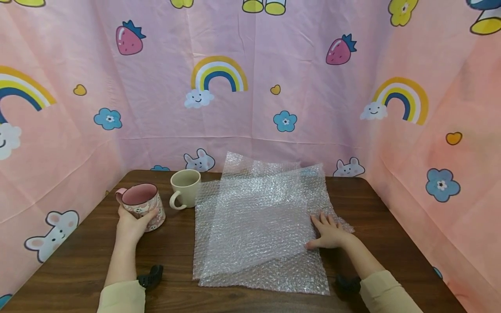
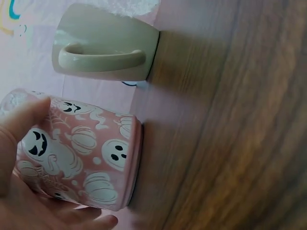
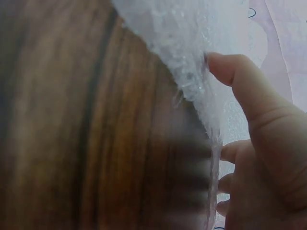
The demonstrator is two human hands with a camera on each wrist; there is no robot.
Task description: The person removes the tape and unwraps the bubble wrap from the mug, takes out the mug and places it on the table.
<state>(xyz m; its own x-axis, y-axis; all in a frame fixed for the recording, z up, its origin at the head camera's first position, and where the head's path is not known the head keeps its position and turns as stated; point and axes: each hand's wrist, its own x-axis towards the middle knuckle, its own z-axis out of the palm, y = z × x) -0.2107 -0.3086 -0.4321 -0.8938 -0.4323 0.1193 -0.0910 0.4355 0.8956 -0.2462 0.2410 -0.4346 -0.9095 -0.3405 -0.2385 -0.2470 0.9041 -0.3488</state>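
My left hand (image 1: pixel 133 221) holds a pink mug (image 2: pixel 81 153) with raised white ghosts and pumpkins, the thumb on one side and fingers round the other. The mug's opening faces up and its handle points left in the head view; whether its base touches the table I cannot tell. Just beyond it stands a plain cream mug (image 1: pixel 187 189), upright, handle toward me. Sheets of clear bubble wrap (image 1: pixel 258 226) lie overlapping at the middle of the table. On their right edge rests my right hand (image 1: pixel 332 234), fingers spread; the right wrist view shows the thumb (image 3: pixel 244 81) against the wrap.
The dark wooden table (image 1: pixel 176 269) is bordered at the back and both sides by a pink printed cloth (image 1: pixel 250 117). The bubble wrap's far corner rises near the back cloth. Black straps (image 1: pixel 150 277) sit at both wrists.
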